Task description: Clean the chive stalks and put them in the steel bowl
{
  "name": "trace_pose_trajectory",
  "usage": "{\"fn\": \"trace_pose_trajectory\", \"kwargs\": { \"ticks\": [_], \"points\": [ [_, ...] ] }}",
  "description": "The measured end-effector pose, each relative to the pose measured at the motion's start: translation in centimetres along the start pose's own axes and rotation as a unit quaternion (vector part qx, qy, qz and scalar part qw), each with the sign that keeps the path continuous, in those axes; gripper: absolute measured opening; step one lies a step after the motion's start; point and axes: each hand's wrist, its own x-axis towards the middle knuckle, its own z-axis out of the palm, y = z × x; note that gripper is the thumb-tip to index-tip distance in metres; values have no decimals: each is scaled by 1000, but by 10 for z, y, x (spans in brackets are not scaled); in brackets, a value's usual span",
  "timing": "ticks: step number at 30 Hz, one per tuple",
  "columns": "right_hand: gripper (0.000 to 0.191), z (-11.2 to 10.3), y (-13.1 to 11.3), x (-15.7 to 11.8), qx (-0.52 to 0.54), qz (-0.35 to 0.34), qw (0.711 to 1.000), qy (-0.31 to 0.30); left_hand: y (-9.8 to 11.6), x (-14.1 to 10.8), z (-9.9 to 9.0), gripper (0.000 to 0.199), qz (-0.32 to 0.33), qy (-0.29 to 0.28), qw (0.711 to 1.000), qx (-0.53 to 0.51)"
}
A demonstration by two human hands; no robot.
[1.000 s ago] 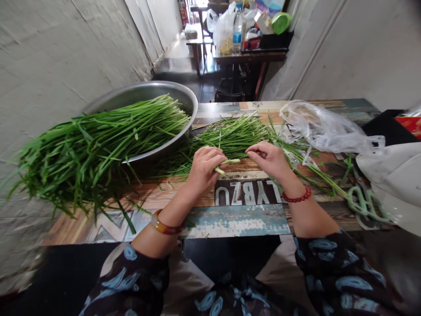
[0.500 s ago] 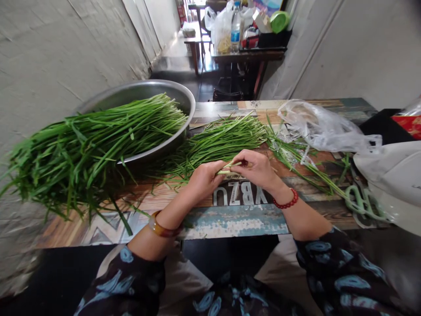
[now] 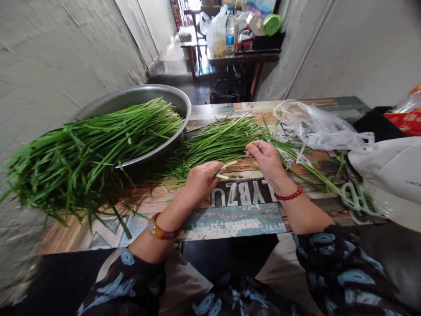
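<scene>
- Pinching a few pale-ended green stalks between the thumb and curled fingers of the left hand, just above the table, ends poking out toward the other hand
- Holding the right hand apart from those ends, a little farther out, with thumb and fingertips drawn together; cannot tell whether anything is pinched there
- Wearing an amber-coloured bangle behind the left hand and a red bead bracelet behind the right
- Lying just beyond both hands, a flat pile of long green leaves, mostly lined up crosswise
- Standing to the left of the left hand and farther out, a metal basin with a big heap of greens spilling over the rim
- Lying to the right of the right hand, loose stalks reaching toward green-handled scissors
- Crumpled beyond those stalks, a clear plastic bag
- Set far beyond the hands, on another table, a water bottle beside a filled bag
</scene>
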Motion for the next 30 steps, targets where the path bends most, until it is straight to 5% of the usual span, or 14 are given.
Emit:
{"fn": "trace_pose_trajectory", "kwargs": {
  "ticks": [6, 9, 15, 19, 22, 25, 30],
  "points": [
    [17, 7, -12, -9, -143, -163, 966, -142, 0, 2, -1, 20, -25, -45, 998, 41],
    [16, 15, -12, -14, -180, -204, 949, -161, 1, 3, -2, 17, -28, -75, 995, 54],
    [21, 13, -6, -11, -201, -156, 957, -140, 0, 4, -2, 23, -1, -112, 992, 53],
    [25, -6, 3, 5, -163, -68, 984, -21, -2, 5, -3, 19, -4, -95, 994, -51],
    [31, -24, 11, 18, -117, -38, 992, 38, -1, 8, -7, 15, -67, -59, 981, -175],
    [29, -34, 15, 23, -173, -62, 983, 16, 1, 12, -13, 22, -126, -20, 966, -226],
    [16, -32, 15, 18, -356, -153, 920, -63, 2, 14, -19, 27, -154, -10, 953, -259]
  ]
}}
